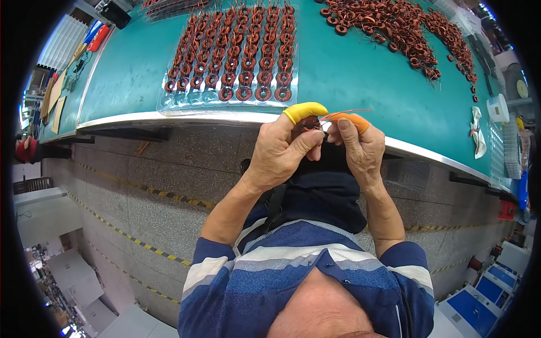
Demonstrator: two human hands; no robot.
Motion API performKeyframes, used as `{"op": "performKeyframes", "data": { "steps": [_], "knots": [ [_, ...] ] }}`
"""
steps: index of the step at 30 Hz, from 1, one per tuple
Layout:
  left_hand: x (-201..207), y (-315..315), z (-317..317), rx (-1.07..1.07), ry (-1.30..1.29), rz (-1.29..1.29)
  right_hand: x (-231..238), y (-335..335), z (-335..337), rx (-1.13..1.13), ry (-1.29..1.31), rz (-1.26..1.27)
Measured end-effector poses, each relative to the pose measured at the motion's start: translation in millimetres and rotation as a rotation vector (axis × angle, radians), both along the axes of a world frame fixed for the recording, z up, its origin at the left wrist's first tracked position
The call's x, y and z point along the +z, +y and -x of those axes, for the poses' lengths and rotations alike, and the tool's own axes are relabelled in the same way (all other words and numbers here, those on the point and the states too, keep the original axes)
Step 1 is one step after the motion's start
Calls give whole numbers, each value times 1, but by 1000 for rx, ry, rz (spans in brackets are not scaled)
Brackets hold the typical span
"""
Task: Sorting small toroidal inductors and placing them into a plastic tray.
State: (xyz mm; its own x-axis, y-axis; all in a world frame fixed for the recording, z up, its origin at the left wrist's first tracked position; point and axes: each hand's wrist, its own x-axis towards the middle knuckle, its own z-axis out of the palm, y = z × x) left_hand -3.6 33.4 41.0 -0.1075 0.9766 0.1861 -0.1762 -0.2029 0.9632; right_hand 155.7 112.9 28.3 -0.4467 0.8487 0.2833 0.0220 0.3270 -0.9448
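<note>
Just in front of the bench edge, my left hand [286,147] pinches a small copper-wound toroid coil [308,122] between thumb and fingers. A yellow finger cot [304,111] covers that hand's index finger. My right hand [360,147] is closed at the coil's right side, its thumb and orange-cotted index finger [350,119] pressed on the coil's wire leads [355,111]. The leads stick out to the right past the fingertips. Part of the coil is hidden behind my left fingers. Beyond my left hand lies a clear plastic tray [191,103] with rows of similar coils.
A large heap of loose coils [389,28] covers the back right of the green bench [338,73]. At the right end are a white cup [497,107], a crumpled white cloth [478,135] and stacked clear trays [510,152]. A red-handled tool [98,38] lies at far left.
</note>
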Motion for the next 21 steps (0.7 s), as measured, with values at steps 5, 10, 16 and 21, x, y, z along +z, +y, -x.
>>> {"op": "performKeyframes", "data": {
  "steps": [5,10,16,21],
  "knots": [
    [-5,4,-2,46,-13,-13,28,-22,3,-121,-54,-155],
    [2,5,-3,5,-209,-50,26,1,-1,68,443,639],
    [-3,1,6,-3,-111,32,13,0,4,24,357,533],
    [0,1,14,-93,-256,102,9,2,7,27,452,320]
  ]
}}
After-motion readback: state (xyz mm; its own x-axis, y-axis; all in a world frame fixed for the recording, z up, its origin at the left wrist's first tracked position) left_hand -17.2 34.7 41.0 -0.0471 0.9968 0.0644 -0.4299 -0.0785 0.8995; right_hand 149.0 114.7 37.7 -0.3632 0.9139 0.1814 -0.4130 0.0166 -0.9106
